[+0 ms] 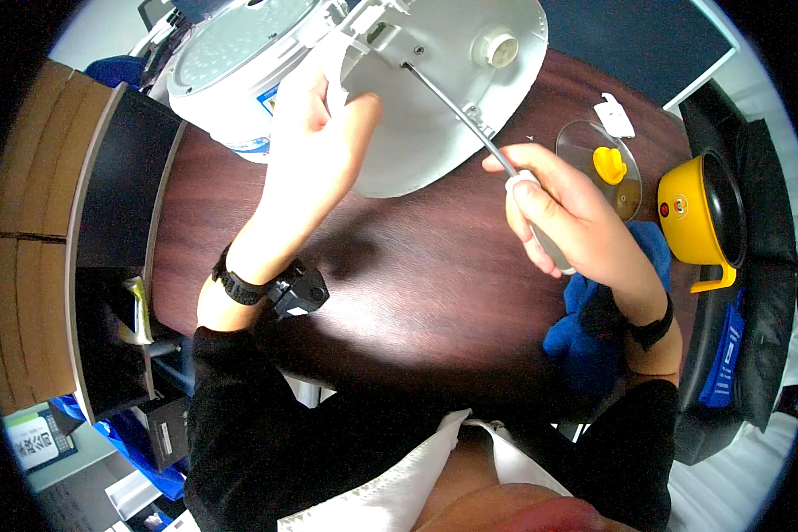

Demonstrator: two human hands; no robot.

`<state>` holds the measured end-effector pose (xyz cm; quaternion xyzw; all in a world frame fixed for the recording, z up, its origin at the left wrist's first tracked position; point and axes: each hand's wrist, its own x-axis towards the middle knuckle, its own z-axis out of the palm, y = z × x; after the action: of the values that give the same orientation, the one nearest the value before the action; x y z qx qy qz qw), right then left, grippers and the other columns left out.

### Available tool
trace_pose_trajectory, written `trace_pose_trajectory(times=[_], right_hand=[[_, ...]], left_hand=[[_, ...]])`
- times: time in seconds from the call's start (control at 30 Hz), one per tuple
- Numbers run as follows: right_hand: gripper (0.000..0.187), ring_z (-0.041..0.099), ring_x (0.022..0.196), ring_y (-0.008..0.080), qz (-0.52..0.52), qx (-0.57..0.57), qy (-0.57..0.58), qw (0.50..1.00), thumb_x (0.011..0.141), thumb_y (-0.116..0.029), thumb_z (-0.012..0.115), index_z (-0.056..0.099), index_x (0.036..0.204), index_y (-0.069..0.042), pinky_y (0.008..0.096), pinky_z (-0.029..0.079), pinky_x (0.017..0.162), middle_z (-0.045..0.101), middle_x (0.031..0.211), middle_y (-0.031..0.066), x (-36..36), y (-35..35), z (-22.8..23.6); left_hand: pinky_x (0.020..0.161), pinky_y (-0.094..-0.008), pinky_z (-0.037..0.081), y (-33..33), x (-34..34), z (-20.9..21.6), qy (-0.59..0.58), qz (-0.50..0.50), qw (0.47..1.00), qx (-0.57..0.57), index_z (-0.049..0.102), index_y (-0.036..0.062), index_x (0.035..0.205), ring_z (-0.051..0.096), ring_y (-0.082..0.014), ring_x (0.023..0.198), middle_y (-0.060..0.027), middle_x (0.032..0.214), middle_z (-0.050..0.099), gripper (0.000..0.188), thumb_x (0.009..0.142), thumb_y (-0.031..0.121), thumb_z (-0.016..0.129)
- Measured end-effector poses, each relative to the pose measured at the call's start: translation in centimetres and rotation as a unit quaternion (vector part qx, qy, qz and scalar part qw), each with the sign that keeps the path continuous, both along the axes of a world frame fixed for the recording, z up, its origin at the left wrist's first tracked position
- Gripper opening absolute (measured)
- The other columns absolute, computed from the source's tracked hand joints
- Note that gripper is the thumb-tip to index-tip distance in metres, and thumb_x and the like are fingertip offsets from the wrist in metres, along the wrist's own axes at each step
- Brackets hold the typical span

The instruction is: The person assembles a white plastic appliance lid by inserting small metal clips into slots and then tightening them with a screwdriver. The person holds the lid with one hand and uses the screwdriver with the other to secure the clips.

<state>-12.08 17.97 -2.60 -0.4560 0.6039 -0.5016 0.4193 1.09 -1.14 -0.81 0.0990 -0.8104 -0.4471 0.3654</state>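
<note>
Slim steel-shafted screwdriver with pale-grey handle (479, 136) is lying in the right hand (560, 202), fingers and thumb wrapping the handle; its long axis is running up-left to a hinge-side recess inside the smooth, curved white plastic shell (417, 146), tip contact unclear. Left hand (317, 137) is clasping the shell's left edge, sitting nearer the tip than the right. Shell is standing just right of a rounded white appliance with flat grey disc (239, 62), above a glossy dark-brown wood-grain table (417, 275).
</note>
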Motion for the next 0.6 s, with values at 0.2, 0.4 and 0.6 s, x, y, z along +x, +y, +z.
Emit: trace_pose_trajectory(times=[0.2, 0.4, 0.6], right_hand=[[0.028, 0.048, 0.048, 0.0083, -0.022, 0.021, -0.197, 0.98, 0.092, -0.023, 0.043, 0.049, 0.106, 0.001, 0.0207, 0.038, 0.038, 0.053, 0.072, 0.0049, -0.5, 0.0, -0.2], [0.018, 0.047, 0.05, 0.006, -0.119, -0.016, 0.023, 0.993, 0.087, -0.013, 0.053, 0.049, 0.1, -0.001, 0.0198, 0.038, 0.041, 0.051, 0.073, 0.0028, 0.3, -0.4, -0.5], [0.021, 0.047, 0.048, 0.0052, -0.106, 0.005, -0.064, 0.992, 0.088, -0.017, 0.052, 0.05, 0.102, -0.001, 0.0186, 0.036, 0.04, 0.051, 0.073, 0.0023, 0.2, -0.5, -1.1]], left_hand=[[0.073, -0.0248, 0.041, -0.4, -0.7, -0.9, -0.007, 0.02, 0.998, 0.058, 0.052, 0.0003, 0.105, 0.05, -0.0112, 0.078, -0.0059, 0.085, 0.057, 0.033, 0.073, 0.003, 0.046], [0.072, -0.0247, 0.041, -1.0, -1.1, -0.9, -0.007, 0.006, 0.996, 0.086, 0.053, 0.0012, 0.105, 0.05, -0.0109, 0.076, -0.0044, 0.082, 0.056, 0.032, 0.074, 0.005, 0.048], [0.073, -0.0248, 0.042, -1.3, -1.3, -0.9, -0.012, -0.006, 0.996, 0.084, 0.053, 0.0016, 0.107, 0.051, -0.0103, 0.079, -0.0045, 0.085, 0.058, 0.034, 0.074, 0.005, 0.049]])
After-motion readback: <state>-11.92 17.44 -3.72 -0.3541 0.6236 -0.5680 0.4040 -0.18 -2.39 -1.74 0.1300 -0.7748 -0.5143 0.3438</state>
